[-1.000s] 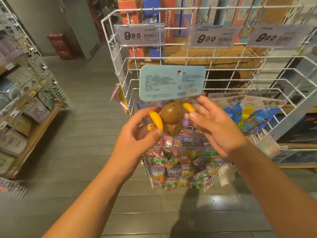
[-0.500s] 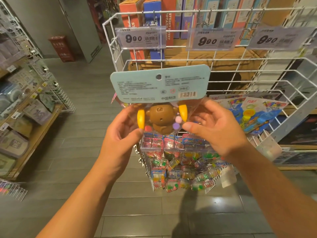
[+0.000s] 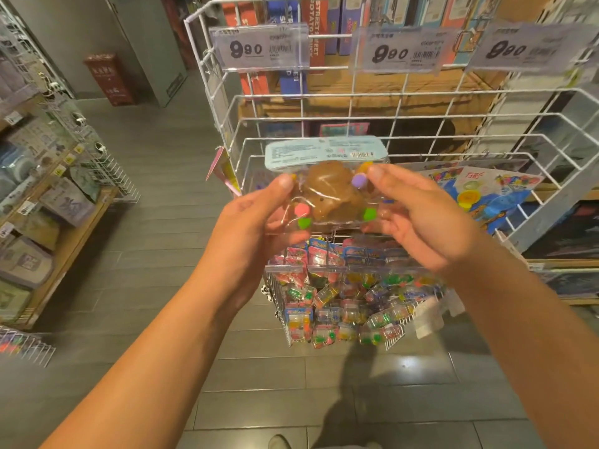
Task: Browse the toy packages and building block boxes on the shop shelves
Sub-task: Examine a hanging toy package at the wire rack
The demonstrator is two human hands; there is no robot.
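I hold a clear toy package point(image 3: 330, 196) with a brown figure and small coloured balls inside, topped by a pale blue header card point(image 3: 324, 152). My left hand point(image 3: 252, 228) grips its left edge with the thumb on top. My right hand point(image 3: 411, 218) pinches its right edge. The package lies tilted back, almost flat, in front of a white wire basket rack point(image 3: 421, 102). Building block boxes point(image 3: 304, 43) stand upright on the shelf behind the rack's top.
Three 9.90 price tags point(image 3: 259, 47) hang on the rack. Blue toy packs point(image 3: 479, 196) lie in the basket at right. Small clear packs point(image 3: 350, 299) hang below my hands. A wooden shelf with pouches point(image 3: 48, 205) is at left. A red bin point(image 3: 108, 79) stands on the far floor.
The package has tipped backward from upright to nearly flat, so its header card now points away from me. Both hands stayed on its edges and shifted slightly lower.
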